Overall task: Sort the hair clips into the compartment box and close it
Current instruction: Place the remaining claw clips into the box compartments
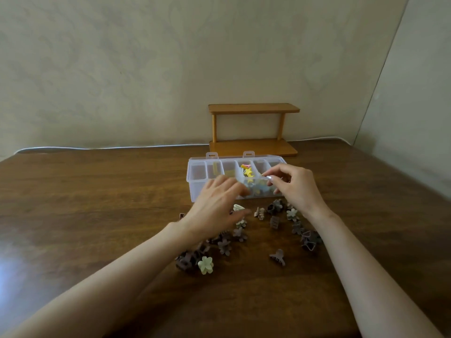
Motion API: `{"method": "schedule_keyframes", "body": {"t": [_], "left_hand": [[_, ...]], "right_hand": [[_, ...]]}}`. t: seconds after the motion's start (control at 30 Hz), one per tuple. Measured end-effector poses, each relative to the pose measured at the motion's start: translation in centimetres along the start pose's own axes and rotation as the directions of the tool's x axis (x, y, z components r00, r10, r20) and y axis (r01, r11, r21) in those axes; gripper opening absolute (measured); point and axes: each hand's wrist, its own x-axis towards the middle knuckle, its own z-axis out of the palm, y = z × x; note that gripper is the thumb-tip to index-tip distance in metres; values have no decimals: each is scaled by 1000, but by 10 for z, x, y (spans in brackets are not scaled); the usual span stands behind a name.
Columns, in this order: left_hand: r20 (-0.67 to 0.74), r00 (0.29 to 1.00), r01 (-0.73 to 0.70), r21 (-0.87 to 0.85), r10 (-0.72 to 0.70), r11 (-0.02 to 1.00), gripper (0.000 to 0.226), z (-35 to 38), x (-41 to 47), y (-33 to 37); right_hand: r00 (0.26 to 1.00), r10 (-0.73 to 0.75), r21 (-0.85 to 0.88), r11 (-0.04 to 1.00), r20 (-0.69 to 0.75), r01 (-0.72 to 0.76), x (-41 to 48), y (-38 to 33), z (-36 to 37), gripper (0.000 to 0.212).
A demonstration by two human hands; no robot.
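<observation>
A clear plastic compartment box [195, 170] stands open on the brown table. One of its middle compartments holds a yellow star clip [248, 172] and other bright clips; bluish clips [259, 190] lie near its front wall. Several brown, beige and pale green hair clips lie loose in front of the box, among them a green flower clip [205, 264] and a brown claw clip [278, 257]. My left hand [217, 206] hovers over the box's front edge with its fingers stretched out. My right hand [292, 189] is above the box's right half, thumb and forefinger close together; nothing shows between them.
A small two-tier wooden shelf [253, 108] stands against the wall just behind the box. A white cable [97, 147] runs along the table's far edge. The wall closes in at the right.
</observation>
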Motion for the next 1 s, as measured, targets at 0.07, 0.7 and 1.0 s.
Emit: {"method": "schedule_keyframes", "body": {"t": [0.07, 0.7, 1.0], "left_hand": [[102, 994, -34, -11, 35, 999, 45, 8, 14, 17], [94, 991, 131, -568, -94, 812, 31, 3, 4, 6], [-247, 915, 270, -214, -319, 939, 24, -11, 36, -35]], "right_hand": [[1000, 4, -14, 1000, -4, -4, 0, 2, -1, 14], [1000, 14, -62, 998, 9, -14, 0, 2, 0, 14], [1000, 18, -68, 998, 12, -17, 1, 5, 1, 15]]}}
